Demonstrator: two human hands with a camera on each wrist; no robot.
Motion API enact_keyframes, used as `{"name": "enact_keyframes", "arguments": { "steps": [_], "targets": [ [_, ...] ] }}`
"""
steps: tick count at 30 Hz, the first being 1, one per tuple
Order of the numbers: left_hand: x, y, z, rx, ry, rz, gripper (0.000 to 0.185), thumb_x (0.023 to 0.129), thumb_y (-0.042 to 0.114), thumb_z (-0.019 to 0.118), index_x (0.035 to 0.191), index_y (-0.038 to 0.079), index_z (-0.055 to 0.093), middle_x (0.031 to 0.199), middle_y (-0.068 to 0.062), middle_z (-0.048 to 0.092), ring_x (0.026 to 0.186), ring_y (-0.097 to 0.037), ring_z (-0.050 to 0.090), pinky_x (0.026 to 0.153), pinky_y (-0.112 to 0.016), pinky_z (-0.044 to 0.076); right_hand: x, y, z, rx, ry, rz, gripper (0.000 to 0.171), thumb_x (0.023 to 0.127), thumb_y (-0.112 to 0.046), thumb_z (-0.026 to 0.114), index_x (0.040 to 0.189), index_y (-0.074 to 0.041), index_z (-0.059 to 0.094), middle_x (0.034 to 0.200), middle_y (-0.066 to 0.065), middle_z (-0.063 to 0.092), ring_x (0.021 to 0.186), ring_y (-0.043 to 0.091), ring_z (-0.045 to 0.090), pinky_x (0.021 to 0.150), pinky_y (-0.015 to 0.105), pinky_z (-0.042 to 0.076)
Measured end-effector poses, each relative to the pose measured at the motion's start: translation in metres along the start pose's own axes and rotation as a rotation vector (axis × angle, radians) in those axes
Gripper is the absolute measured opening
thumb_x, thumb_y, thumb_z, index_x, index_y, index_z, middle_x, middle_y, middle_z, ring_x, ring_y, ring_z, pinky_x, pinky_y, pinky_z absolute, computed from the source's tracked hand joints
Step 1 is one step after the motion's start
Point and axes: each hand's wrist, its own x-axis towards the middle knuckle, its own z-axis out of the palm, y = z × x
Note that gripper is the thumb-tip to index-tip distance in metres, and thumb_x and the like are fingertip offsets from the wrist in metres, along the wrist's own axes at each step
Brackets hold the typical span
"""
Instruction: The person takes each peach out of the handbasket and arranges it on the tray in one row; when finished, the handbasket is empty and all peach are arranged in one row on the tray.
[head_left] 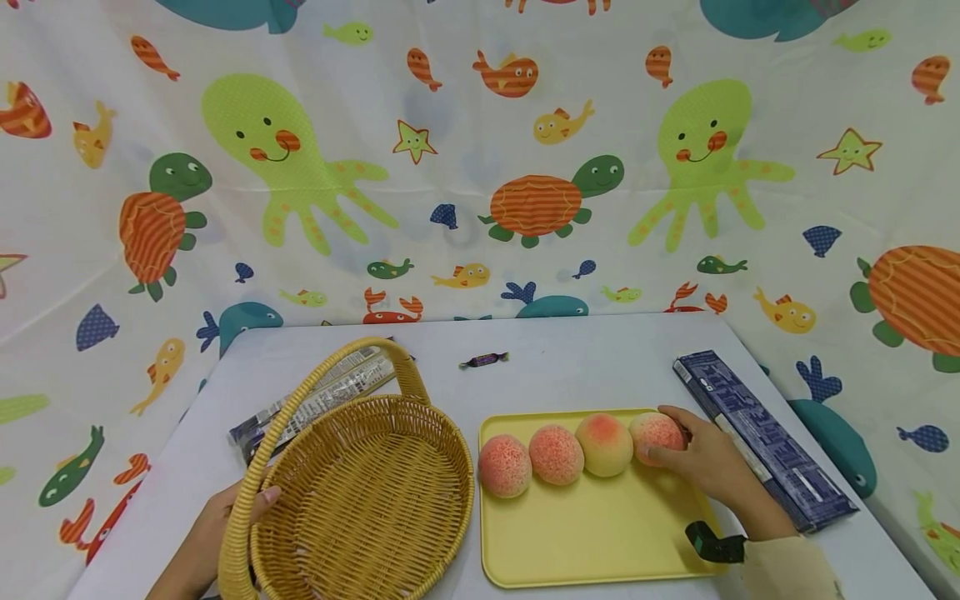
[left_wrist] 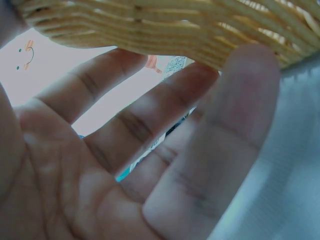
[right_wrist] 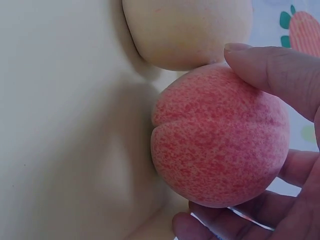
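My right hand (head_left: 708, 458) grips the rightmost peach (head_left: 657, 437) with the thumb on one side and fingers round the other. In the right wrist view this speckled pink peach (right_wrist: 220, 135) sits low over the tray, against a paler peach (right_wrist: 190, 30). Three more peaches, among them a yellow-red one (head_left: 604, 446), form a row along the back of the yellow tray (head_left: 592, 533). At the left, a wicker basket (head_left: 375, 508) with a tall handle holds nothing. My left hand (head_left: 217, 529) holds its left side, thumb at the rim, fingers (left_wrist: 170, 105) against the outer weave (left_wrist: 150, 30).
Behind the basket, partly hidden by its handle, lie long silver and dark packages (head_left: 337, 400). A small purple wrapped candy (head_left: 484, 360) is near the table's back edge. Right of the tray lies a long dark blue package (head_left: 765, 442), close to my right forearm.
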Motion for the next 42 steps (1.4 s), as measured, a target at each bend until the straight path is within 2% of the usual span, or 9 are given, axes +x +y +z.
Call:
{"name": "enact_keyframes", "arguments": {
  "steps": [10, 18, 20, 23, 26, 29, 35, 40, 42],
  "targets": [
    [0.0009, -0.0008, 0.0012, 0.011, 0.015, 0.017, 0.046, 0.113, 0.021, 0.047, 0.137, -0.017, 0.047, 0.096, -0.006, 0.076, 0.077, -0.032, 0.077, 0.064, -0.048, 0.063, 0.0007, 0.0020, 0.0005, -0.002, -0.008, 0.012, 0.087, 0.088, -0.036, 0.084, 0.151, 0.007, 0.043, 0.128, 0.031, 0.064, 0.103, 0.031, 0.065, 0.077, 0.037, 0.056],
    [0.0000, -0.0006, 0.0008, 0.005, 0.005, 0.039, 0.040, 0.113, 0.020, 0.048, 0.132, -0.014, 0.053, 0.096, -0.006, 0.077, 0.077, -0.032, 0.077, 0.064, -0.049, 0.062, 0.0003, 0.0022, 0.0012, -0.016, 0.007, 0.021, 0.085, 0.087, -0.034, 0.085, 0.150, 0.006, 0.045, 0.129, 0.032, 0.063, 0.104, 0.033, 0.065, 0.080, 0.041, 0.057],
    [-0.0001, -0.0006, 0.0006, 0.002, 0.007, 0.039, 0.034, 0.112, 0.020, 0.048, 0.130, -0.007, 0.058, 0.096, -0.006, 0.077, 0.077, -0.032, 0.077, 0.064, -0.048, 0.062, -0.0001, 0.0019, 0.0012, -0.018, 0.010, 0.023, 0.084, 0.087, -0.033, 0.086, 0.150, 0.006, 0.046, 0.129, 0.032, 0.063, 0.105, 0.034, 0.065, 0.081, 0.043, 0.057],
    [-0.0004, -0.0005, 0.0001, -0.006, 0.005, 0.042, 0.022, 0.112, 0.020, 0.049, 0.125, 0.012, 0.066, 0.095, -0.005, 0.077, 0.077, -0.031, 0.077, 0.064, -0.048, 0.062, -0.0005, 0.0011, 0.0011, -0.021, 0.013, 0.026, 0.084, 0.086, -0.032, 0.086, 0.149, 0.006, 0.047, 0.129, 0.032, 0.063, 0.105, 0.034, 0.065, 0.081, 0.043, 0.058],
    [-0.0009, -0.0008, -0.0001, -0.016, -0.002, 0.048, 0.021, 0.112, 0.019, 0.048, 0.117, 0.029, 0.067, 0.096, -0.004, 0.077, 0.077, -0.031, 0.077, 0.064, -0.048, 0.062, -0.0005, 0.0003, 0.0008, -0.029, 0.014, 0.026, 0.084, 0.085, -0.031, 0.087, 0.149, 0.006, 0.047, 0.128, 0.031, 0.064, 0.104, 0.033, 0.065, 0.080, 0.041, 0.057],
    [-0.0011, -0.0008, 0.0000, -0.022, -0.006, 0.053, 0.024, 0.112, 0.019, 0.048, 0.115, 0.033, 0.067, 0.096, -0.004, 0.077, 0.077, -0.032, 0.077, 0.064, -0.048, 0.062, -0.0004, -0.0004, 0.0007, -0.039, 0.016, 0.023, 0.084, 0.084, -0.031, 0.087, 0.148, 0.007, 0.048, 0.127, 0.031, 0.065, 0.102, 0.032, 0.066, 0.078, 0.040, 0.057],
    [-0.0011, -0.0003, -0.0006, -0.022, -0.010, 0.049, 0.022, 0.112, 0.019, 0.048, 0.116, 0.029, 0.067, 0.096, -0.004, 0.077, 0.078, -0.031, 0.077, 0.064, -0.048, 0.062, 0.0002, -0.0001, 0.0014, -0.039, 0.010, 0.004, 0.084, 0.085, -0.032, 0.087, 0.148, 0.007, 0.048, 0.127, 0.031, 0.065, 0.102, 0.032, 0.066, 0.080, 0.042, 0.058],
    [-0.0010, -0.0011, -0.0016, -0.003, -0.014, 0.037, 0.027, 0.112, 0.018, 0.048, 0.127, 0.002, 0.063, 0.096, -0.004, 0.076, 0.078, -0.030, 0.077, 0.065, -0.047, 0.063, 0.0006, 0.0004, 0.0021, -0.053, 0.010, -0.004, 0.085, 0.085, -0.033, 0.087, 0.149, 0.007, 0.047, 0.129, 0.033, 0.064, 0.105, 0.035, 0.066, 0.082, 0.046, 0.058],
    [-0.0008, -0.0014, -0.0017, 0.000, -0.012, 0.032, 0.030, 0.112, 0.018, 0.048, 0.128, -0.004, 0.060, 0.096, -0.004, 0.076, 0.078, -0.030, 0.077, 0.065, -0.047, 0.063, 0.0003, 0.0005, 0.0022, -0.057, 0.011, 0.002, 0.086, 0.085, -0.034, 0.087, 0.149, 0.006, 0.047, 0.129, 0.033, 0.063, 0.105, 0.035, 0.066, 0.082, 0.046, 0.058]
  ]
}}
